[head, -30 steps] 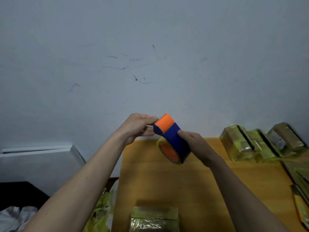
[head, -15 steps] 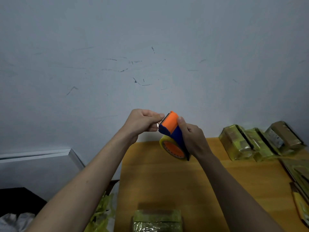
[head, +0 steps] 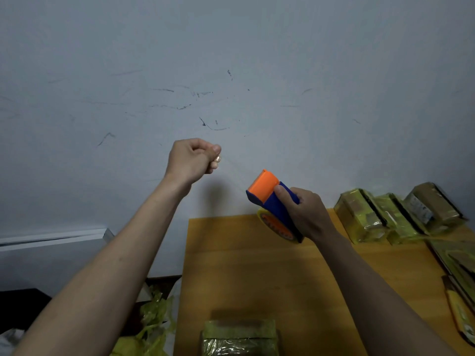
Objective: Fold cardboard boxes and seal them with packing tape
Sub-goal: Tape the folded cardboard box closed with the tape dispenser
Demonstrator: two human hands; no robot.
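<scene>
Wall [head: 231, 60]: a pale, scuffed wall is seen filling most of the view, and both hands are raised in front of it.
Table [head: 257, 265]: an orange-brown wooden top is butted against that wall; it is the only flat surface offered for laying the strip down.
Taped boxes [head: 395, 217]: a row of parcels wrapped in yellow tape is lined along the far right edge.
Near box [head: 239, 337]: one more wrapped box is caught at the bottom of the view, directly below the hands and well apart from them. It is judged the likely target.
Scraps [head: 154, 317]: crumpled yellow tape is piled off the table's left edge.
Tape dispenser [head: 272, 201]: blue body, orange guard; it is held in the air above the table's back edge.
Right hand [head: 305, 214]: fingers are wrapped round the dispenser and the thumb is laid by the orange guard.
Left hand [head: 195, 158]: curled tight, with the tape end pinched between thumb and fingertips.
Tape strip [head: 235, 169]: a thin, nearly clear run is stretched between the pinch and the guard.
Step in hand: a length is being drawn off. It is best kept taut and flat so it cannot fold onto itself, and the pinch should be held at the very tip.
</scene>
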